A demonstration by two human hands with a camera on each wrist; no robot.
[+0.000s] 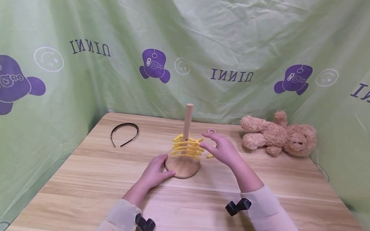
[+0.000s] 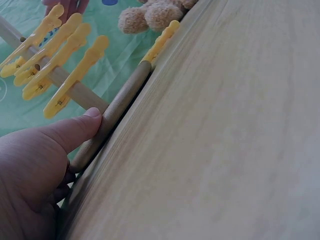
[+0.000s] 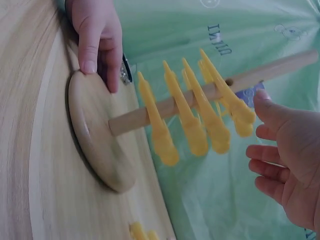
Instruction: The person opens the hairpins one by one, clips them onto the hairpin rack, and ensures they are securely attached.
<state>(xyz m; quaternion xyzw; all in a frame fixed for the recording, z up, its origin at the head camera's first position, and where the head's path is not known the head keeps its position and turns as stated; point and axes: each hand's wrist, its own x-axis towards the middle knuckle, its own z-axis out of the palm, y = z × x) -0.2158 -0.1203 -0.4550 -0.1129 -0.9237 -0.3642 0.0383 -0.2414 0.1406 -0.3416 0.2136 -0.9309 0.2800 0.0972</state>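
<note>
Yellow plastic pieces (image 3: 208,117) spaced along upright pale wooden peg (image 1: 188,118); left hand (image 1: 156,172) grips round wooden base (image 1: 185,169). Right hand (image 1: 224,150) beside them, fingers spread, holding nothing. Stray thumb bump could dislodge top piece.

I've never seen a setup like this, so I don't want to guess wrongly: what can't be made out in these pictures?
Loose yellow piece, head view: mostly covered by the right hand.
Pink ring, head view: too small to tell what it is.
Teddy bear, left wrist view: cut off by the top edge.
Headband, right wrist view: mostly hidden behind the left hand.
</note>
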